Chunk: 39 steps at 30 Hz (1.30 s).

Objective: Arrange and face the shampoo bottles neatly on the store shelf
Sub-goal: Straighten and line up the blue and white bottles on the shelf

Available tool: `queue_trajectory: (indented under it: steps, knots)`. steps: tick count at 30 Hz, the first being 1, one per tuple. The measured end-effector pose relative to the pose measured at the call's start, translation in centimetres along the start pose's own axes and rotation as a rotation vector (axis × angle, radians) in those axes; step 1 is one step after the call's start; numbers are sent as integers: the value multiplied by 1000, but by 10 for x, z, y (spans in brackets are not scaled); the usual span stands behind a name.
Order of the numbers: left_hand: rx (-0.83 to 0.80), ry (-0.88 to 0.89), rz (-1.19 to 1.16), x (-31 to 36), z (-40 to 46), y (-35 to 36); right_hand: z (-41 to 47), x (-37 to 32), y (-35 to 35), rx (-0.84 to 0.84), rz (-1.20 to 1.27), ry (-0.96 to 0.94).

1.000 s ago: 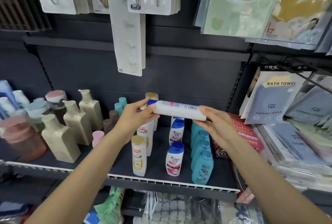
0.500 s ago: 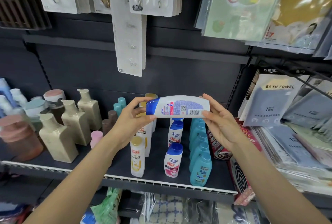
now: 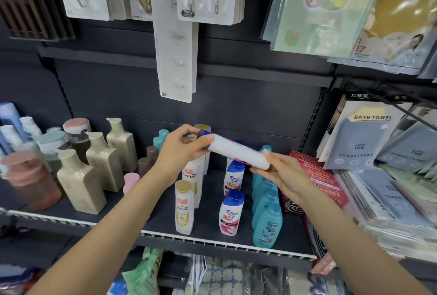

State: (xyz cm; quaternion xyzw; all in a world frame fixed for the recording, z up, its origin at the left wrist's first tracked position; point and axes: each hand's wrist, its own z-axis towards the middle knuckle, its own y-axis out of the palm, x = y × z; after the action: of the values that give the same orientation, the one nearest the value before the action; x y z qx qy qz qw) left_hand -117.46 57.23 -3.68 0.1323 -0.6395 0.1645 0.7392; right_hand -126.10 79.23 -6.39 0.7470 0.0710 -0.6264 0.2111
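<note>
A white shampoo bottle (image 3: 238,154) with a blue cap is held above the dark shelf (image 3: 212,245) at the centre of the frame, lying nearly flat with its cap end up-left and its base down-right. The left hand (image 3: 182,150) has its grip clamped round the cap end, thumb on top. The right hand (image 3: 283,176) cradles the base, fingers curled under it and thumb on top.

Below it on the shelf stand 3 rows running front to back: gold-capped Pantene bottles (image 3: 184,209) left of centre, blue-capped white bottles (image 3: 230,213) in the middle, and teal bottles (image 3: 267,226) just right of them. Beige pump bottles (image 3: 80,181) stand at the left of the frame. Bath towel packs (image 3: 361,134) hang at the right.
</note>
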Motion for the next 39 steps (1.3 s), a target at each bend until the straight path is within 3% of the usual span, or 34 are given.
queue_trajectory:
  steps: [5, 9, 12, 16, 20, 22, 26, 31, 39]
  knots:
    - [125, -31, -1, 4, 11, 15, 11, 7, 9, 62, -709, -214]
    - [192, -31, 61, 2, 18, 27, 13, 3, 32, -15, -864, -339]
    - [188, -3, 102, 3, 21, 34, 16, 5, 43, 68, -1039, -539]
    - [114, 13, 246, 1, 28, 38, 24, 11, 46, 102, -1042, -614]
    - [-143, -9, 231, -4, 33, 31, 29, 17, 40, 104, -925, -513]
    - [-217, 29, 365, -9, 34, 25, 33, 20, 36, 142, -913, -462]
    - [-202, 168, 804, -42, 45, 3, 39, 25, 32, 133, -915, -397]
    - [-330, 174, 1276, -70, 55, -17, 47, 33, 30, 114, -916, -346]
    - [-339, 214, 1387, -85, 60, -20, 68, 55, 21, 37, -1018, -269]
